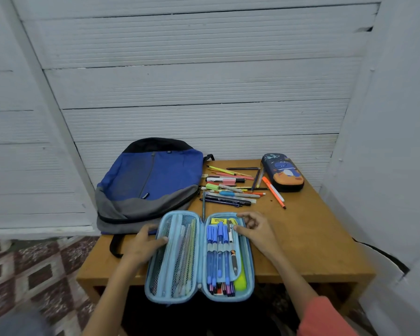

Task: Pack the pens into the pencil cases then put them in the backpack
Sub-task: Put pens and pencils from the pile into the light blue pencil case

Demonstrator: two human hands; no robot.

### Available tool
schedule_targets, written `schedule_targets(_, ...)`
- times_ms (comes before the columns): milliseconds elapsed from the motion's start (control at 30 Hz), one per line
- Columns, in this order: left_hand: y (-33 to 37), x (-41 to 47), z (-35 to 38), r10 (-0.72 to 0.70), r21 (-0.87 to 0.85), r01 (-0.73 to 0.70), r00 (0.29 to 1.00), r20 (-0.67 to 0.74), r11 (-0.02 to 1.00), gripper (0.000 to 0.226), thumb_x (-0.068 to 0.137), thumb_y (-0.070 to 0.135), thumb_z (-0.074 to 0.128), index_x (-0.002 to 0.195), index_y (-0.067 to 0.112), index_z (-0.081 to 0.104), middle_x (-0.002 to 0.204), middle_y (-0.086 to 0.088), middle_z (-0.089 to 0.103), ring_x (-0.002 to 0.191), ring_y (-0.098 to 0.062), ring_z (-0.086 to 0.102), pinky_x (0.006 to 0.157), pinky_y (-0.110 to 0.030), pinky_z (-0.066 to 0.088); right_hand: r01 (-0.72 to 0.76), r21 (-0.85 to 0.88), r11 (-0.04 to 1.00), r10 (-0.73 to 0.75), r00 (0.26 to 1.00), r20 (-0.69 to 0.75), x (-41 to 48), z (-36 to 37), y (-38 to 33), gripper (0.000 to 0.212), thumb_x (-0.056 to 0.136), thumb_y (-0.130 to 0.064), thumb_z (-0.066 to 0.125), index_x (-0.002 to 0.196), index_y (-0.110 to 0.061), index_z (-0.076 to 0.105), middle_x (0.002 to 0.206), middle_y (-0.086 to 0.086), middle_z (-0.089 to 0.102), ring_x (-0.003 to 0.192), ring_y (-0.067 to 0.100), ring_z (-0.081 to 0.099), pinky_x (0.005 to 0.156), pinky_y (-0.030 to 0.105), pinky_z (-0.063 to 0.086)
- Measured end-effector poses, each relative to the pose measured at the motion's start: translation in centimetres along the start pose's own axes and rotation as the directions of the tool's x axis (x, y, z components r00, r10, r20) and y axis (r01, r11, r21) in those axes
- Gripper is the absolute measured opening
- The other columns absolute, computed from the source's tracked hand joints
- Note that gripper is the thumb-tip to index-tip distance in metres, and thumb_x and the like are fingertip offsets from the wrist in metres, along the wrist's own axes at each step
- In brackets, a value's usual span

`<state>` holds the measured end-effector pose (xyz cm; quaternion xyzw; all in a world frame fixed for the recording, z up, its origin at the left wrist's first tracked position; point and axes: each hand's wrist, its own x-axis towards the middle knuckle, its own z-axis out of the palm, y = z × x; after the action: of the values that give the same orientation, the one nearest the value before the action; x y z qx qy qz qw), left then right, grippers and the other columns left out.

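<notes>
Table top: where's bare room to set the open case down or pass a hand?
Free: the right side of the table, from the right hand to the edge, below the dinosaur case. Crowded: the far middle with the loose pens, and the left, under the backpack.

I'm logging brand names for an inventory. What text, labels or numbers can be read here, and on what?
Nothing reads clearly.
Backpack zipper tag: light lettering, too small to read.
Yellow label inside the open blue pencil case: dark print, blurred.
Loose pens on the table: barrel printing, too small.
</notes>
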<state>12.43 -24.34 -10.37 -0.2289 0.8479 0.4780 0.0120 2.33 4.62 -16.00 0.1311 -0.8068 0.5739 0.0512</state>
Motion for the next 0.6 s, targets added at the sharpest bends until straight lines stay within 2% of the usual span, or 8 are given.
schedule_targets(100,0.4,0.0,-0.1,-0.062,-0.030,0.063,0.998,0.014,0.998,0.037,0.087,0.022,0.069,0.117,0.008,0.054,0.109,-0.008,0.058,0.099,-0.025,0.056,0.083,-0.036,0.045,-0.003,-0.001,1.000,0.003,1.000,-0.004,0.0,0.0,0.0,0.027,0.073,-0.030,0.082,0.096,-0.031,0.068,0.087,-0.004,0.051,0.070,0.008,0.047,0.066,0.028,0.046)
schedule_targets(267,1.8,-0.8,-0.6,-0.024,-0.075,0.029,0.997,0.068,0.997,0.015,0.091,0.023,0.065,0.100,0.011,0.067,0.101,-0.008,0.068,0.092,-0.022,0.062,0.078,-0.036,0.049,-0.005,-0.009,1.000,0.005,1.000,0.002,0.0,-0.1,-0.2,0.027,0.074,-0.029,0.082,0.097,-0.029,0.068,0.088,-0.002,0.052,0.070,0.008,0.047,0.065,0.025,0.045)
schedule_targets(400,4.0,-1.0,-0.9,0.037,-0.076,-0.030,0.996,0.083,0.997,0.016,0.093,0.024,0.061,0.098,0.011,0.070,0.097,-0.005,0.071,0.095,-0.024,0.065,0.089,-0.045,0.052,0.007,-0.019,1.000,-0.007,1.000,0.004,0.0,-0.1,-0.2,0.025,0.075,-0.030,0.081,0.096,-0.031,0.068,0.086,-0.005,0.050,0.071,0.008,0.047,0.066,0.024,0.044)
schedule_targets(467,5.6,-1.3,-0.7,0.075,-0.032,-0.072,0.995,0.073,0.997,0.017,0.092,0.026,0.063,0.097,0.012,0.070,0.097,-0.005,0.070,0.091,-0.023,0.067,0.082,-0.043,0.056,0.011,-0.027,1.000,-0.011,1.000,0.003,-0.1,-0.1,-0.3,0.025,0.074,-0.030,0.081,0.095,-0.033,0.067,0.086,-0.005,0.051,0.072,0.009,0.047,0.067,0.024,0.044)
schedule_targets(600,9.4,-2.5,0.8,0.220,0.148,-0.224,0.975,0.041,0.963,0.016,0.086,0.030,0.069,0.090,0.014,0.069,0.086,-0.001,0.070,0.069,-0.014,0.069,0.060,-0.027,0.058,0.003,-0.032,0.999,-0.003,1.000,0.003,0.0,-0.1,-0.3,0.025,0.074,-0.032,0.081,0.095,-0.033,0.067,0.086,-0.004,0.050,0.071,0.010,0.046,0.067,0.026,0.043)
